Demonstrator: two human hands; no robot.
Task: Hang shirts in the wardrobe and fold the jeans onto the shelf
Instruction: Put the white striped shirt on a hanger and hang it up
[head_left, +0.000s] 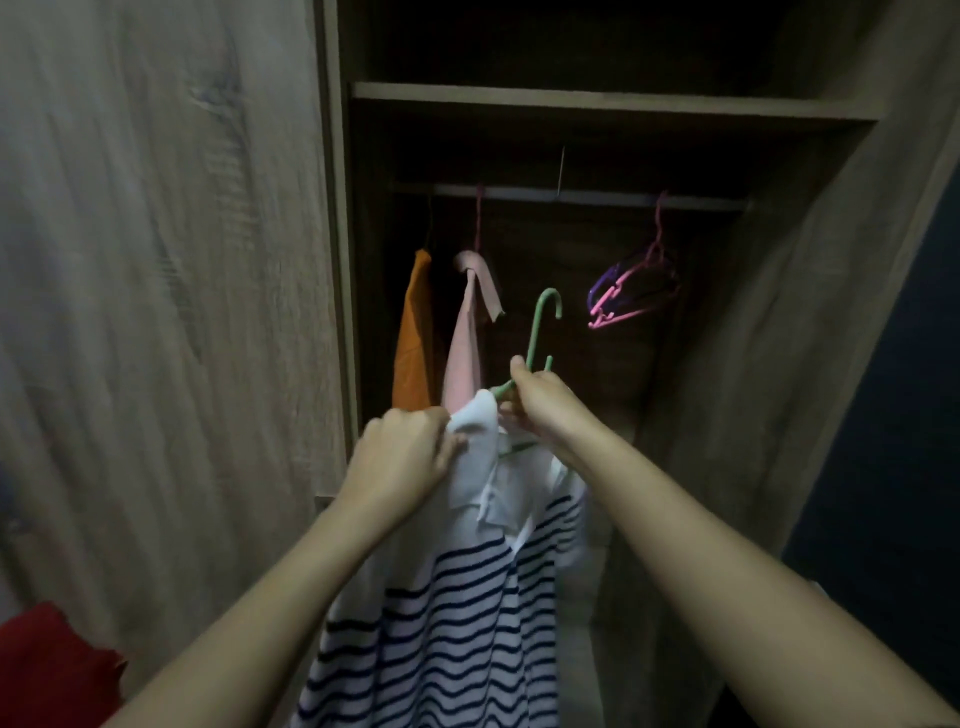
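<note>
A white polo shirt with dark blue stripes (457, 597) hangs in front of me on a green hanger (540, 332), below the wardrobe rail (571, 196). My left hand (402, 457) grips the shirt's white collar at its left side. My right hand (540, 400) is closed around the green hanger just under its hook, which points up toward the rail without touching it. An orange shirt (415, 332) and a pink shirt (467, 343) hang on the rail at the left.
Several empty pink and purple hangers (631, 288) hang bunched at the rail's right end. A wooden shelf (597, 101) runs above the rail. The closed wardrobe door (166, 260) stands at left. A red cloth (47, 670) lies at lower left.
</note>
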